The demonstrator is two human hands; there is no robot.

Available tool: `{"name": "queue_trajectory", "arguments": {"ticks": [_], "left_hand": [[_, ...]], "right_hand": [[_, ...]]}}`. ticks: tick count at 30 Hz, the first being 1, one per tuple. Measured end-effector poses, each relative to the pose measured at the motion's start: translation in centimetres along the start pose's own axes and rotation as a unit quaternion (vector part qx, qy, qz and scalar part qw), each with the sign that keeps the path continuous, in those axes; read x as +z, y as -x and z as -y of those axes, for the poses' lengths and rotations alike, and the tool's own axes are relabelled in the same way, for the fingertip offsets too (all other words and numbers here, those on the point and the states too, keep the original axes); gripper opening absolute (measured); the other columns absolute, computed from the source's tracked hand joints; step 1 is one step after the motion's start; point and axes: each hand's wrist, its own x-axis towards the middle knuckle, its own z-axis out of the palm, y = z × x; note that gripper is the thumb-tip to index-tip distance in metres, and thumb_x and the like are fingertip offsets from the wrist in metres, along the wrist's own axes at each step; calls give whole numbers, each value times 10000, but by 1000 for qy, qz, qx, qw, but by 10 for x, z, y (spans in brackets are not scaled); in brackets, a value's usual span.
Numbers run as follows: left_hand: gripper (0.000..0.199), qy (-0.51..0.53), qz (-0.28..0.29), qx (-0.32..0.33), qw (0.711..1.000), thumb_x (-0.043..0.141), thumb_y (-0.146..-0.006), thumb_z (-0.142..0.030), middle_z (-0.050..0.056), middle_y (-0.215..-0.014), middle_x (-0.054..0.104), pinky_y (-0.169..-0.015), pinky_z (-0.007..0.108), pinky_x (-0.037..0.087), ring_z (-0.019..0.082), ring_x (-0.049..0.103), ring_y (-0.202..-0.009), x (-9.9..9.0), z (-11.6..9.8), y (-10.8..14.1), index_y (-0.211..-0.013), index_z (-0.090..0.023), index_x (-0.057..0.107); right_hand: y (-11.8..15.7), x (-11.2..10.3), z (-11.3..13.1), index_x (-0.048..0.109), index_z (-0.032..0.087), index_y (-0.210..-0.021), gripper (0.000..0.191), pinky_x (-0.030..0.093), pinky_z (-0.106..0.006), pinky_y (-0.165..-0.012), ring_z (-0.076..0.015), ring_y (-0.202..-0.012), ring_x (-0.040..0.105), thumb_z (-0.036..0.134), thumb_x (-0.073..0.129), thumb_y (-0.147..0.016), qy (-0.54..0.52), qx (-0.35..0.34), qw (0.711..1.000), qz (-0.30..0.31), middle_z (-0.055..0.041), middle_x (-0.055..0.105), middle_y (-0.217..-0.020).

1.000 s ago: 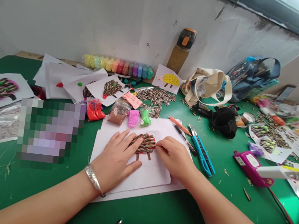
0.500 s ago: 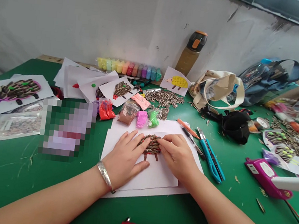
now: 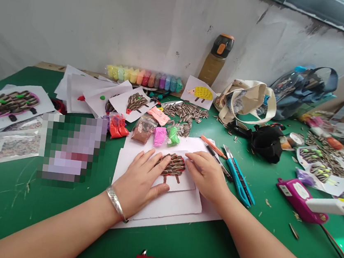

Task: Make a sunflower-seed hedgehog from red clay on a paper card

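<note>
A hedgehog figure covered in striped sunflower seeds [image 3: 173, 165], with a red edge and two brown legs, lies on stacked white paper [image 3: 178, 207]. My left hand [image 3: 141, 179] rests flat on the paper with its fingers spread, the fingertips touching the figure's left side. A silver bangle circles that wrist. On the figure's right, my right hand [image 3: 208, 176] lies on the paper, fingers slightly bent and a little apart, with nothing visible in it. Bags of brown clay [image 3: 143, 129], pink clay [image 3: 160, 136] and green clay [image 3: 174, 134] sit just behind the paper.
Beside the paper's right edge lie a blue cutter [image 3: 238, 178] and pens. Behind are a seed pile [image 3: 189, 112], a bottle [image 3: 213, 61] and a cloth bag [image 3: 246, 100]. A magenta glue gun [image 3: 302, 199] is at right, a finished seed picture [image 3: 11, 104] at left.
My right hand has drawn back from the figure's right edge, and its pinched fingers have loosened. My left hand stays in place. The whole view has shifted slightly.
</note>
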Motion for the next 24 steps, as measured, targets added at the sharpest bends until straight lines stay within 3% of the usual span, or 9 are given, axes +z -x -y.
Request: {"name": "queue_trajectory", "arguments": {"ticks": [10, 24], "left_hand": [[642, 2, 22, -5, 1000, 439, -955, -504, 162, -1474, 430, -1119, 576, 282, 368, 334, -1380, -2, 0, -1, -1480, -146, 342], [667, 35, 3, 0, 999, 471, -949, -482, 154, -1489, 412, -1139, 574, 263, 340, 313, -1403, -1, 2, 0, -1508, -183, 263]], "right_hand": [[-3, 3, -3, 678, 197, -1006, 224, 465, -365, -809, -220, -897, 569, 166, 465, -941, 41, -28, 998, 40, -87, 642, -928], [-3, 3, -4, 685, 182, -1038, 268, 451, -368, -808, -224, -909, 545, 137, 439, -943, 72, -40, 994, 65, -107, 619, -962]]}}
